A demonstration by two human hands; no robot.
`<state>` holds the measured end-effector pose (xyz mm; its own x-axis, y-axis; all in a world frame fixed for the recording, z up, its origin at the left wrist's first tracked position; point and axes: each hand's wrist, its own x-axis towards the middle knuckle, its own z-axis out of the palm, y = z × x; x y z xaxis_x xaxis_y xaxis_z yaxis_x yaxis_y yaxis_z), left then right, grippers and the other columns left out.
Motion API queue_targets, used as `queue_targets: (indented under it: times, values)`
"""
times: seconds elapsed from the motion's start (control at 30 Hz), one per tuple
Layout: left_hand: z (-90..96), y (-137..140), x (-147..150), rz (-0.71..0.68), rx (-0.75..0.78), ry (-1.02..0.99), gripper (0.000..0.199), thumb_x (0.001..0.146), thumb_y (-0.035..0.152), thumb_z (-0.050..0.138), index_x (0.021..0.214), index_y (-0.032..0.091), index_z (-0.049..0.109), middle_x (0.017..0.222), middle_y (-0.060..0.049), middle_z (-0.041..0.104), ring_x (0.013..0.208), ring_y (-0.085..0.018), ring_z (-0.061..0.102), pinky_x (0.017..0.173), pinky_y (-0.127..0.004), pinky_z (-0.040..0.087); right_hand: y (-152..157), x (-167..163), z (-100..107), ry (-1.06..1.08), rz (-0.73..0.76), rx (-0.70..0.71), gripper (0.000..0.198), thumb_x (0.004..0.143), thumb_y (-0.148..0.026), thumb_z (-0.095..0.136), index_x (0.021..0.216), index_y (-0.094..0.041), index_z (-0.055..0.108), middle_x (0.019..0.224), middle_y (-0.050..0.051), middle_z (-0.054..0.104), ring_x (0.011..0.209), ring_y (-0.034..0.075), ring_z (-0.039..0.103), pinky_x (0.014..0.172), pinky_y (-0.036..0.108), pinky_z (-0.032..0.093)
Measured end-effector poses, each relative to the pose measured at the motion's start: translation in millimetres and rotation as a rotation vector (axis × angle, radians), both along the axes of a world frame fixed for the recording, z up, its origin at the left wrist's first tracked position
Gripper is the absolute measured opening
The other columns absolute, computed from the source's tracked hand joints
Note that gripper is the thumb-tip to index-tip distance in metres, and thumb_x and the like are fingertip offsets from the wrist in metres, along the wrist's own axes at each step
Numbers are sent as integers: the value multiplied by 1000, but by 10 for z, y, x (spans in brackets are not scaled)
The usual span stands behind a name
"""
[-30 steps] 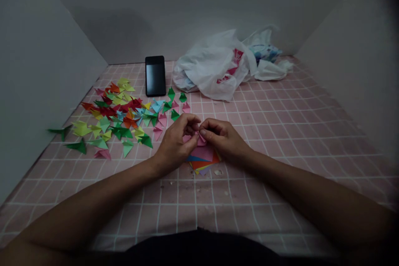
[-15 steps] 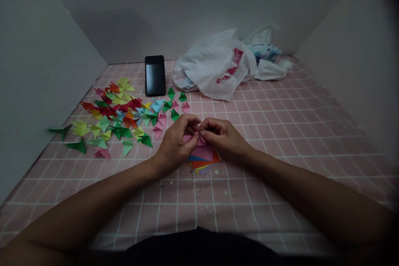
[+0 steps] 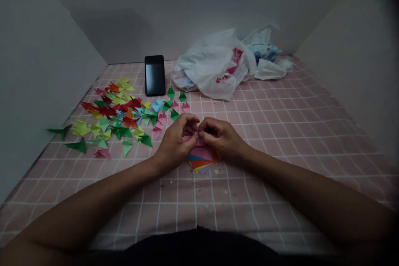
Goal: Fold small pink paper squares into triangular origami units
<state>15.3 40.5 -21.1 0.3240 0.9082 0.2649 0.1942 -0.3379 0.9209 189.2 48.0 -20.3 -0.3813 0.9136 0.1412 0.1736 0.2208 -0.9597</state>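
Between my two hands is a small folded piece of pink paper (image 3: 200,141), mostly covered by the fingers. My left hand (image 3: 178,141) pinches it from the left, thumb against the fingers. From the right, the thumb and forefinger of my right hand (image 3: 222,137) are closed on its upper part. The fingertips of both hands nearly meet. Just below them lies a fanned stack of coloured paper sheets (image 3: 202,162), with pink on top and blue, orange, yellow and lilac showing underneath.
Many folded paper cranes (image 3: 121,122) in several colours spread across the left. A black phone (image 3: 155,75) leans upright behind them. White plastic bags (image 3: 215,64) and a blue-white packet (image 3: 264,52) sit at the back. Small scraps (image 3: 217,171) lie on the checked pink cloth (image 3: 296,133).
Both hands have shifted very slightly left, and the right fingertips have drawn closer in over the pink paper. Everything else stays in place.
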Motion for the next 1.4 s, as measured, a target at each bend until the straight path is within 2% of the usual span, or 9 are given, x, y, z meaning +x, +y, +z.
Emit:
queue_targets:
  times: [0.2, 0.4, 0.63, 0.9, 1.03, 1.2, 1.4]
  values:
    - [29, 14, -1, -1, -203, -145, 26, 81, 15, 65, 104, 21, 52, 95, -1, 58, 85, -12, 60, 75, -25, 50, 1, 21, 19, -167, -43, 311, 10, 82, -14, 53, 73, -19, 53, 71, 0, 56, 65, 13, 51, 63, 27, 39]
    - [47, 25, 4, 20, -270, -153, 26, 79, 19, 66, 101, 21, 52, 95, -2, 59, 81, -13, 60, 71, -26, 50, -2, 23, -31, -214, -47, 447, 13, 87, -15, 52, 75, -20, 52, 75, 2, 57, 68, 15, 53, 65, 29, 41]
    - [62, 35, 3, 20, -248, -138, 26, 77, 17, 64, 99, 20, 53, 91, -1, 62, 81, -13, 61, 74, -27, 52, -14, 25, -59, -278, -9, 518, 14, 88, -12, 51, 78, -21, 52, 79, 3, 57, 74, 17, 55, 70, 32, 44]
    - [71, 39, 4, 27, -184, -77, 26, 76, 12, 62, 99, 20, 54, 87, 0, 61, 77, -12, 61, 69, -25, 50, -27, 16, -66, -272, 9, 568, 15, 91, -12, 51, 78, -19, 52, 78, 4, 56, 73, 17, 55, 68, 30, 44]
    - [72, 52, -9, 22, -201, -115, 25, 76, 12, 62, 99, 20, 54, 87, 0, 62, 78, -12, 60, 70, -25, 50, -16, 19, -78, -266, -5, 541, 14, 91, -13, 52, 78, -20, 52, 78, 3, 57, 72, 16, 54, 67, 29, 42]
    - [82, 62, -22, -13, -322, -192, 23, 79, 19, 61, 100, 21, 53, 89, 0, 62, 71, -12, 61, 66, -27, 51, -3, 27, -86, -264, -55, 471, 14, 90, -15, 54, 77, -20, 52, 75, 1, 58, 69, 15, 54, 64, 29, 41]
    - [59, 88, -8, 25, -285, -142, 29, 71, 18, 67, 97, 20, 54, 85, 1, 59, 74, -12, 59, 66, -25, 50, -14, 18, -82, -273, -23, 501, 14, 91, -15, 51, 77, -21, 52, 77, 3, 58, 70, 16, 53, 66, 30, 41]
